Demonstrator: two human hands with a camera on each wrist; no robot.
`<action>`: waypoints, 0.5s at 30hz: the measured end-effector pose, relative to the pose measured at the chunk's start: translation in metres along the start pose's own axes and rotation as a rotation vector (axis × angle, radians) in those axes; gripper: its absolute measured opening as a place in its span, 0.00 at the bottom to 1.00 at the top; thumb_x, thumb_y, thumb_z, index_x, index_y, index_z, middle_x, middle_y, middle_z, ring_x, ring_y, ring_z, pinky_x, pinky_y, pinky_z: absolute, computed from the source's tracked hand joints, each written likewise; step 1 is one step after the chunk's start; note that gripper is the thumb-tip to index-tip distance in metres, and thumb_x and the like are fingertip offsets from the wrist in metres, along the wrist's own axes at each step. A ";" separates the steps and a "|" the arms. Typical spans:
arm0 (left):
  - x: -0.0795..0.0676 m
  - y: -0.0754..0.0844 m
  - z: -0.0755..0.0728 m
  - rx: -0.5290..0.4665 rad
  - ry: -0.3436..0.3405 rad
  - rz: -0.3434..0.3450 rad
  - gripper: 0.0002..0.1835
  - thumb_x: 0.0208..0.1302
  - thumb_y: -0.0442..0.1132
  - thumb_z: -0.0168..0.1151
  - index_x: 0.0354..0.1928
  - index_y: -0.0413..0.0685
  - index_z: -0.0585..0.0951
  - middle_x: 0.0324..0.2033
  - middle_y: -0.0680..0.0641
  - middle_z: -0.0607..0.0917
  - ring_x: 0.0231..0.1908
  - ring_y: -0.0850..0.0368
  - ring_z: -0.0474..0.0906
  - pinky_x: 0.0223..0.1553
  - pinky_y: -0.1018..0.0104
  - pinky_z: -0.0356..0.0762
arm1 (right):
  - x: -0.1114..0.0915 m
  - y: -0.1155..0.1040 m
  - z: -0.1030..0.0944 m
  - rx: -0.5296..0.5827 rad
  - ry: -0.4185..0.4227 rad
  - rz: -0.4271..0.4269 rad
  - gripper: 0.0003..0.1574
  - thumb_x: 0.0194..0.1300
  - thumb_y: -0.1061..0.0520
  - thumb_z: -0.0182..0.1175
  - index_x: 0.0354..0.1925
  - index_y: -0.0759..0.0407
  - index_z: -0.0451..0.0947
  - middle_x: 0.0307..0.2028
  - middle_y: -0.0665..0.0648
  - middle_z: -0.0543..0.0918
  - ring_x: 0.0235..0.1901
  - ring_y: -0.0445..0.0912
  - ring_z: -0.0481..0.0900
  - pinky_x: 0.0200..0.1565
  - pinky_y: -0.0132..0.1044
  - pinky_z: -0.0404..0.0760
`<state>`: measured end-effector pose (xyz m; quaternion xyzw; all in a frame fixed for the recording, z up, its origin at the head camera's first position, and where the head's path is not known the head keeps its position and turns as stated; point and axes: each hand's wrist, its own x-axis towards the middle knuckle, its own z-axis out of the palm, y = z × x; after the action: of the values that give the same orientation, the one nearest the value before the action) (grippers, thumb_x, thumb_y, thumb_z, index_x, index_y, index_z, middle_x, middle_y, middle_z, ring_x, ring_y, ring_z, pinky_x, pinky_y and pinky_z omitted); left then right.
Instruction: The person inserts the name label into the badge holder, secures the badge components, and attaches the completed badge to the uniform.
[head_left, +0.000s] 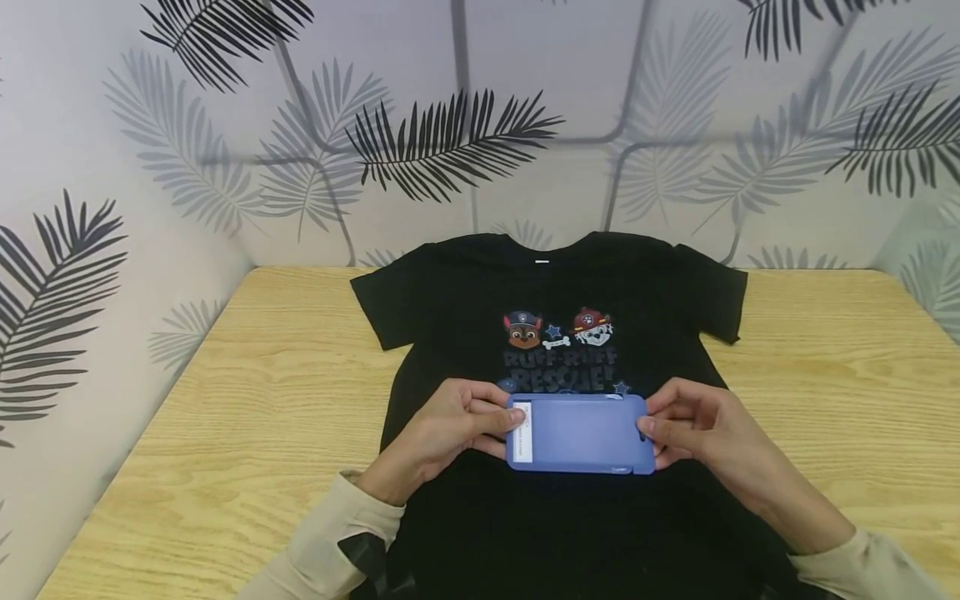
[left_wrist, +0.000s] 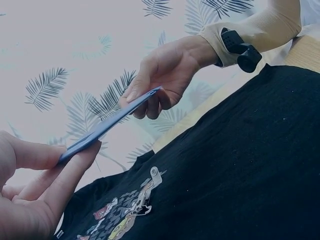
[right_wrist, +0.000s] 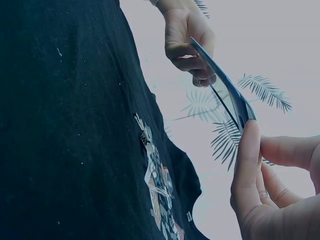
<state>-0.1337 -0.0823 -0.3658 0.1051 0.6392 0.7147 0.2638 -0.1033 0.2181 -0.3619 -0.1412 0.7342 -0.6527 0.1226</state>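
Note:
A flat blue card holder (head_left: 592,435), with a white printed label at its left end, is held level over a black T-shirt (head_left: 465,333). My left hand (head_left: 450,429) pinches its left end, thumb on the label. At the slotted right end, my right hand (head_left: 708,437) pinches it between thumb and fingers. Both wrist views show the holder edge-on, raised above the shirt. Beneath it, a clear strap clip (left_wrist: 156,176) with a snap and a metal end lies on the shirt's print; the holder hides it in the head view.
The T-shirt lies spread on a light wooden table (head_left: 270,400), collar toward the far edge. Cartoon dog heads and lettering (head_left: 558,358) mark its chest. Behind the table stands a leaf-patterned wall (head_left: 525,75). A black device (left_wrist: 242,50) is strapped on the right wrist.

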 end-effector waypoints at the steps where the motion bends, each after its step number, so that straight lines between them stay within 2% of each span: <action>1: 0.000 0.000 0.000 -0.001 0.003 -0.002 0.12 0.62 0.27 0.61 0.44 0.22 0.76 0.36 0.34 0.86 0.30 0.54 0.84 0.35 0.54 0.85 | 0.000 0.000 0.000 0.003 0.000 -0.002 0.07 0.66 0.68 0.58 0.39 0.58 0.78 0.28 0.53 0.83 0.25 0.43 0.80 0.29 0.37 0.85; 15: 0.001 -0.001 0.000 -0.026 0.005 -0.011 0.11 0.62 0.26 0.61 0.43 0.22 0.76 0.34 0.37 0.87 0.30 0.55 0.84 0.34 0.56 0.85 | 0.000 -0.001 0.001 -0.006 0.016 0.004 0.06 0.66 0.68 0.58 0.38 0.58 0.78 0.28 0.53 0.82 0.24 0.43 0.79 0.29 0.36 0.85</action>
<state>-0.1346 -0.0821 -0.3668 0.0963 0.6310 0.7217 0.2677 -0.1031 0.2174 -0.3612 -0.1349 0.7375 -0.6512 0.1177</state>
